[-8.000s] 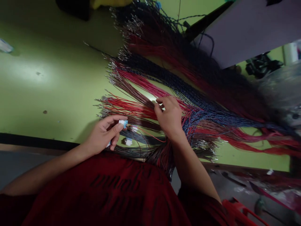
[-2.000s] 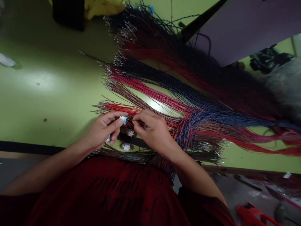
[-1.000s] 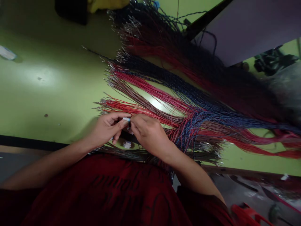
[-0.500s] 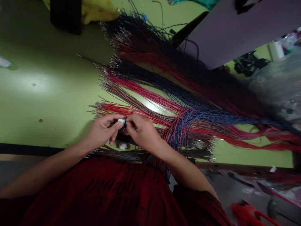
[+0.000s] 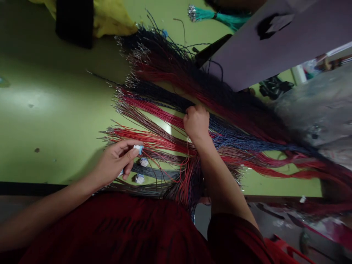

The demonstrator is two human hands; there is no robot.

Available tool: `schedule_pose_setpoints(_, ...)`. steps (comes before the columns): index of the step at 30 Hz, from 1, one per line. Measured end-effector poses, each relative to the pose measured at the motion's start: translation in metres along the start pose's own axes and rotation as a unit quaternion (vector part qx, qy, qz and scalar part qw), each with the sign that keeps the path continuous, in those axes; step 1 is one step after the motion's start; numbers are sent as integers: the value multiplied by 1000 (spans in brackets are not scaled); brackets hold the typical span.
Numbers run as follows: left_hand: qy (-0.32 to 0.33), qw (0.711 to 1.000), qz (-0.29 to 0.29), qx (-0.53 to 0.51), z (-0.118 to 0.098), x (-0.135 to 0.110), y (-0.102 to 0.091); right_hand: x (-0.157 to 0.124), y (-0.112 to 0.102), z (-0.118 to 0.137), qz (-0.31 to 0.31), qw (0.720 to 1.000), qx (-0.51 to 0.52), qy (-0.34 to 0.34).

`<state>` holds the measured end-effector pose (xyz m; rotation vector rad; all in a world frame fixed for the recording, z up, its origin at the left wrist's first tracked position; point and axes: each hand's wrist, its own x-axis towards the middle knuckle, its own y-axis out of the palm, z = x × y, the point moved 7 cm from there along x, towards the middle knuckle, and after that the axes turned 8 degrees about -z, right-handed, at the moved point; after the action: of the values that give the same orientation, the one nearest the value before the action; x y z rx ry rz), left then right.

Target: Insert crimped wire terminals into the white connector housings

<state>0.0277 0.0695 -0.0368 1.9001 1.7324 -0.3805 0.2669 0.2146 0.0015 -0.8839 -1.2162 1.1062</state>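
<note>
Right hand [image 5: 196,123]: half a second earlier it was fingertip to fingertip with the other; now it had moved off to the navy twisted wires [image 5: 165,94], farther from the worktop [image 5: 60,124]'s near edge. Its fingers were curled down among them, and whether they had closed on a wire could not be told.
Left hand [image 5: 115,159]: stayed near the worktop's near edge, thumb and forefinger pinched on the white-and-blue connector [image 5: 138,149].
Meaning of the change: one turn of work at the connector had apparently ended and the right hand was back at the loose wires; whether the last wire was seated could not be seen.
Connector in hand: one, raised over the near edge's side of the worktop, with a few thin reddish wires trailing from its blue end toward the right edge.
White piece [image 5: 120,172]: one, tucked under the left hand's lower fingers, mostly hidden.
Loose connectors: two, the first loose connector [image 5: 143,162] and, closer to the near edge, the second loose connector [image 5: 139,178], just apart.
Teal bundle [image 5: 205,14]: one, beyond the wire heap, away from the near edge.
Yellow cloth [image 5: 112,18]: one, past the heap's metal-tipped ends.
Hands: two, well apart.
Single wires: too many and too tangled to count.
</note>
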Motion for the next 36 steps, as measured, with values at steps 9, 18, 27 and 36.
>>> schedule_pose_setpoints(9,5,999,-17,-32,-3,1,-3,-15,-59,-52,-230,931,265,101)
schedule_pose_setpoints(18,35,998,-6,-47,-7,2,-2,-63,-145,-40,-386,837,382,73)
schedule_pose_setpoints(27,50,999,1,-7,1,1,-1,-102,-81,131,141,840,488,-192)
schedule_pose_setpoints(36,27,999,34,21,-2,-1,3,-102,-35,92,125,882,453,23)
